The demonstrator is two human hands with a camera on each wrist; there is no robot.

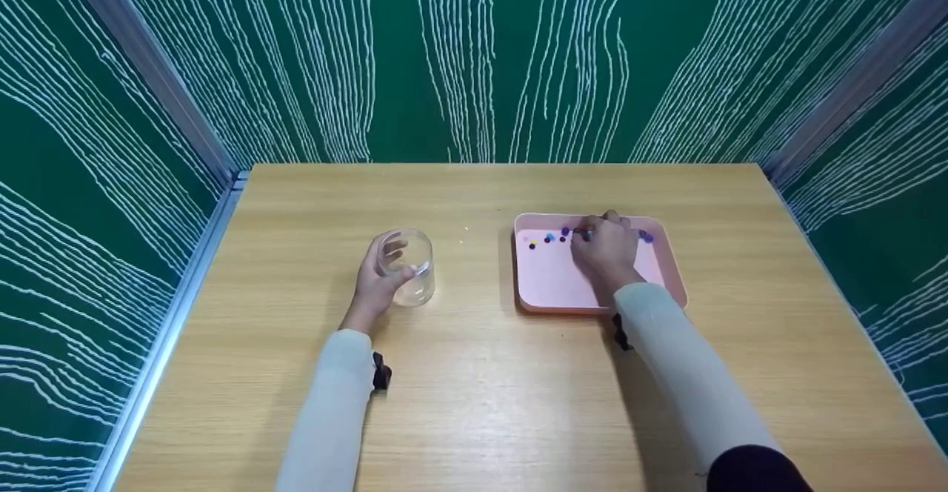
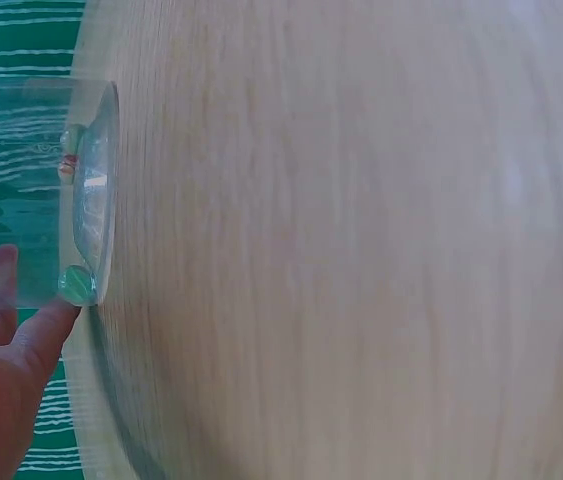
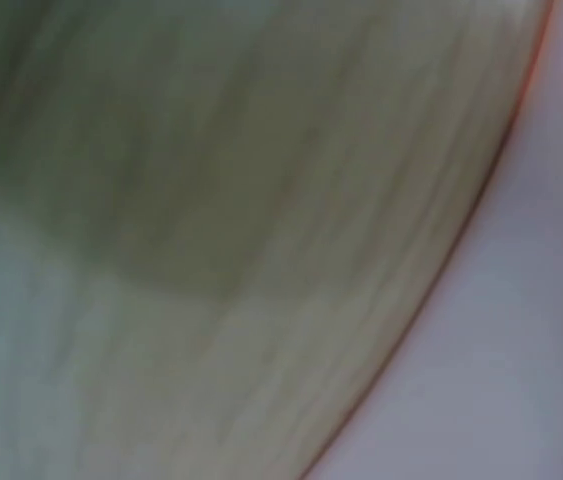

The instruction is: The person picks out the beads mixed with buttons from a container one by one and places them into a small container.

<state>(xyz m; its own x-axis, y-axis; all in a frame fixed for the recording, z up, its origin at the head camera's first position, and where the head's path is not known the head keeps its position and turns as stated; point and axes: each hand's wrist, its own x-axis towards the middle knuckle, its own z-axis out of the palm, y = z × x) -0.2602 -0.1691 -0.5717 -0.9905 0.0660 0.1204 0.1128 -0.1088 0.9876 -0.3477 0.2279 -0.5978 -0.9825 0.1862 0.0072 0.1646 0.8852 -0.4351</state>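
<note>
A clear glass jar (image 1: 406, 266) stands upright on the table, and my left hand (image 1: 375, 284) grips it from the left, thumb across its near side. The left wrist view shows a green marble (image 2: 77, 285) and another marble (image 2: 67, 168) with reddish streaks at the bottom of the jar. To the right lies a shallow pink tray (image 1: 555, 277) with several small dark, purple and blue marbles (image 1: 549, 238) along its far side. My right hand (image 1: 609, 249) reaches into it, fingers curled down, pinching a dark marble (image 1: 589, 235); the fingertips are partly hidden.
The wooden table (image 1: 474, 373) carries tiny pale specks (image 1: 464, 235) between jar and tray. Green panels (image 1: 400, 55) with wavy white lines rise behind and at both sides. In the right wrist view the tray's edge (image 3: 441, 265) crosses the blurred tabletop.
</note>
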